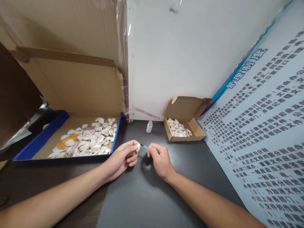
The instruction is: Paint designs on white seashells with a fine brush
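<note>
Between its thumb and fingers my left hand pinches a small white seashell. My right hand is closed on a thin brush, whose dark tip points left and reaches the shell or comes very close to it. Most of the brush's handle is hidden in my fingers. Just beyond the hands, a small clear glass bottle with a white label stands upright on the dark tabletop; it appears uncapped.
On the left, a large open blue-edged cardboard box holds many shells, one of them orange. A small open brown carton of shells stands back right. A white wall rises behind, and a printed board leans along the right.
</note>
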### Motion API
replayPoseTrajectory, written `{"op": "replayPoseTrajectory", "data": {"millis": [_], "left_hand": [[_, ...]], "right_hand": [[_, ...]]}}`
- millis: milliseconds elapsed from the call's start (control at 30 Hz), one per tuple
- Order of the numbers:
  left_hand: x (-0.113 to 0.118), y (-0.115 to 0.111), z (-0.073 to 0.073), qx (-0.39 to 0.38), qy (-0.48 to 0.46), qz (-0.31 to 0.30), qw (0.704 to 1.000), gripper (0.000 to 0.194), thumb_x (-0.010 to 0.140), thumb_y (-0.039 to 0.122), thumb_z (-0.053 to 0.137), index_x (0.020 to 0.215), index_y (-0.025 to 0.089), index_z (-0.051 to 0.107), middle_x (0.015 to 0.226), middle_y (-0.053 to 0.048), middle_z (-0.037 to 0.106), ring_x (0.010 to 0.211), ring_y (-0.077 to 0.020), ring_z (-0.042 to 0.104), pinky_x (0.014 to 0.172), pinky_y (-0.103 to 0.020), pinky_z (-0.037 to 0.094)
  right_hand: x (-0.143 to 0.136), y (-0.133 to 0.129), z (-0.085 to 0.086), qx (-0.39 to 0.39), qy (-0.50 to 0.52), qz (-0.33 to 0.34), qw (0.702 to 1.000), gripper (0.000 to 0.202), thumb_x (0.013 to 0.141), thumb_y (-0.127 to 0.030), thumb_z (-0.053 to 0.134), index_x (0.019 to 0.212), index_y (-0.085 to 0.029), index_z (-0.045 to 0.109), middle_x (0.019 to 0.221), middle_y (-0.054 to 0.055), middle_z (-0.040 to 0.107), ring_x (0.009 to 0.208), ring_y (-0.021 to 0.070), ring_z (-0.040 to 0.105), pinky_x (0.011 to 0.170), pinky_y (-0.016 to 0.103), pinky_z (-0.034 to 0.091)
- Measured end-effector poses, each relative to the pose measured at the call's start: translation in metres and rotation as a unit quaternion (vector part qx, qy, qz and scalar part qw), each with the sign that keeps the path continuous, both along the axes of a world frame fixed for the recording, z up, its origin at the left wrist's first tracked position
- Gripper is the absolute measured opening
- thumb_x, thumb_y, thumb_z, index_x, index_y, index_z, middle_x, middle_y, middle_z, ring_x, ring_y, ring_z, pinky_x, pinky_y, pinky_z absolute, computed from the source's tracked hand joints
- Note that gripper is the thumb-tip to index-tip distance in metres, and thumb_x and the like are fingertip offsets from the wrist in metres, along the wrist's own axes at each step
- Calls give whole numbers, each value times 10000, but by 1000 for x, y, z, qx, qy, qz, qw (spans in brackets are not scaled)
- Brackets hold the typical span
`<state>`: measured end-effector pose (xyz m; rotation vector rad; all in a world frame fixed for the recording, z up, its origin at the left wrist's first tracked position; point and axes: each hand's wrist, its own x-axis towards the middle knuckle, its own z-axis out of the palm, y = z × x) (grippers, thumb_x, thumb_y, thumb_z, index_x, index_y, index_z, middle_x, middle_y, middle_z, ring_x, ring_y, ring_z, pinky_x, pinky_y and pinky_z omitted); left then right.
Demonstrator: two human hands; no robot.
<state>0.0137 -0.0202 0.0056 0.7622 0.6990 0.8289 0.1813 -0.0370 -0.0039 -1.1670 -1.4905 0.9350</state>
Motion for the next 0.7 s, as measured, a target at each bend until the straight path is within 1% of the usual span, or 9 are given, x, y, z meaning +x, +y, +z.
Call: {"op": "replayPoseTrajectory", "data": {"millis": [133,267,367,467,500,533,600,633,700], "left_hand": [[3,-5,3,22,22,16,999,191,844,288,629,781,187,480,560,101,240,480,-66,196,467,-205,227],[2,-13,11,81,75,-38,993,169,820,281,564,739,189,448,550,94,266,476,-68,210,483,-227,173],[-7,-15,22,150,130,-67,978,168,790,288,521,698,197,414,543,86,289,485,-78,200,484,-240,163],[-27,-10,40,214,213,-68,951,204,806,346,483,686,211,388,546,79,276,499,-96,215,490,-247,187],[-36,-7,47,245,257,-70,932,207,811,359,467,686,213,392,552,72,295,502,-102,235,492,-250,197],[-45,-3,54,284,315,-64,903,209,811,368,461,684,212,405,560,64,313,510,-108,262,497,-253,213],[-62,7,67,366,435,-24,822,225,796,375,464,655,206,416,608,37,378,574,-130,355,544,-259,273],[-69,13,72,390,479,-14,786,223,793,373,443,649,205,423,628,26,409,607,-145,394,571,-266,302],[-82,23,77,412,546,13,730,231,805,357,378,631,208,410,615,18,420,607,-160,416,589,-281,319]], "right_hand": [[1,1,0,7,25,9,1000,297,813,-259,432,525,-195,461,526,-26,441,555,122,420,567,255,308],[1,-2,2,20,22,19,999,300,807,-268,431,518,-196,466,527,-24,440,554,122,418,568,257,306],[1,-1,3,20,20,21,999,298,808,-268,432,521,-196,469,531,-24,439,557,122,418,568,257,304],[1,-1,3,18,19,24,999,296,807,-271,431,522,-197,466,533,-25,432,560,123,415,570,258,304],[1,-1,2,18,20,25,999,297,806,-274,428,521,-198,464,532,-25,428,560,124,413,570,258,303],[1,-1,2,17,20,26,999,296,804,-277,427,520,-199,463,533,-25,426,560,124,411,569,259,301],[1,-1,2,16,20,28,999,294,799,-281,428,518,-200,462,531,-26,420,558,125,405,567,260,298],[1,-1,2,15,20,29,999,292,796,-282,430,517,-200,463,529,-26,417,556,125,402,565,260,296],[0,-1,2,12,19,30,999,288,791,-279,432,516,-200,464,526,-28,413,552,124,398,561,260,292]]}}
